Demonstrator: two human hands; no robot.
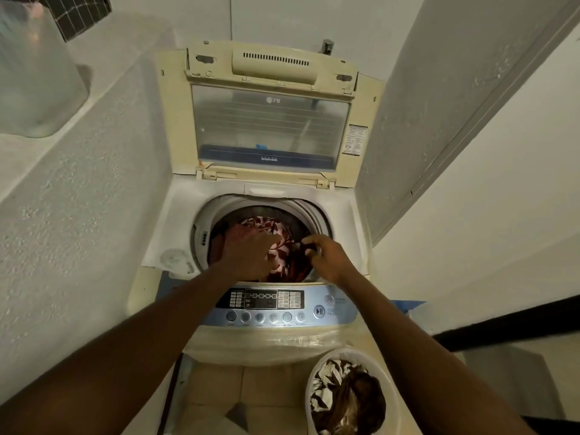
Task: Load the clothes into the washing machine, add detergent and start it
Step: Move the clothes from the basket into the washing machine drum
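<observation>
A top-loading washing machine [175, 233] stands before me with its lid [270, 120] raised. In the drum lies a red and white patterned cloth [284, 243]. My left hand [248, 249] reaches into the drum and rests on that cloth with its fingers spread. At the drum's right rim my right hand [329, 255] pinches a dark piece of clothing [309, 246]. On the floor at the lower right, a white laundry basket [392, 390] holds more dark and patterned clothes [348, 397].
The control panel [270, 304] with its buttons runs along the machine's front edge, under my forearms. White walls stand close on both sides. A translucent plastic bin [34, 76] sits on a ledge at the upper left. A door frame rises at the right.
</observation>
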